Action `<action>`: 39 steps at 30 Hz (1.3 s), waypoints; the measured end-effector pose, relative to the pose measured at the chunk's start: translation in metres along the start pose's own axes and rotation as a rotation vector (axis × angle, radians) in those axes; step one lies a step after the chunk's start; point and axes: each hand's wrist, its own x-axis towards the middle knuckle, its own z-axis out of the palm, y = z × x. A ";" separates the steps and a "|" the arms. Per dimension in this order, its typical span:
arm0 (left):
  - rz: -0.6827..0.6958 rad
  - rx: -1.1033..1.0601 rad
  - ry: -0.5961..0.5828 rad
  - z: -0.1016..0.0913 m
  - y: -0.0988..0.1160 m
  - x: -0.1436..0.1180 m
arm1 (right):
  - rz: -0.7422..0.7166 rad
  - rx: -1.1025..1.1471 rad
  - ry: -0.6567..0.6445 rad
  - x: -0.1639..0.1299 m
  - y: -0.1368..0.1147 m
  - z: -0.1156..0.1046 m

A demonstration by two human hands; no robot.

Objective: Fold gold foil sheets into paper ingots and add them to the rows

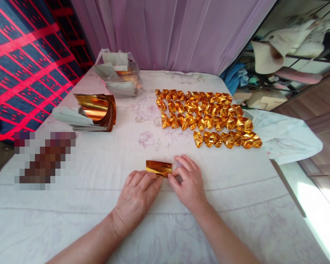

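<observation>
While working the small folded rectangle of shiny gold foil paper, keep it flat on the white floral-printed cloth covering the table, just in front of both hands and near the middle of the near edge.

Left hand: knuckles up, fingers curled down onto the near left edge of the foil, touching it; cannot tell whether the thumb grips underneath. Right hand: thumb pinching the right end of the foil, other fingers spread loosely behind it.

Judging from this hold, a fold or crease in hand. To do it well:
- Press down with the left fingertips to pin the piece, so as not to let it slide on the smooth cloth.
- Line up the edges before creasing; probably unforgiving, thin foil, and likely to keep any stray wrinkle.
- Run the right thumb along the fold in one firm pass rather than dabbing at it.
- Keep the grip light at the corners to avoid tearing or crushing.

Further off, well apart from the hands: rows of crumpled-looking folded gold foil pieces to the right; a curled stack of gold foil sheets to the left; a clear plastic bag behind that stack.
</observation>
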 end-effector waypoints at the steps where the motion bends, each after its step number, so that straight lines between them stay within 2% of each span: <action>1: 0.019 -0.010 -0.011 0.002 0.004 -0.001 | -0.001 -0.001 0.000 0.000 0.000 0.000; 4: 0.069 0.018 -0.036 0.007 0.012 -0.006 | 0.001 -0.001 0.002 0.000 0.000 0.000; 11: 0.069 0.094 -0.157 0.012 0.017 -0.016 | 0.008 0.002 -0.002 0.000 -0.001 0.000; 29: 0.032 0.060 -0.246 0.012 0.017 -0.019 | -0.012 0.002 -0.007 0.000 0.001 -0.002; 39: 0.014 0.032 -0.244 0.015 0.016 -0.021 | 0.004 0.005 -0.020 0.000 0.000 -0.002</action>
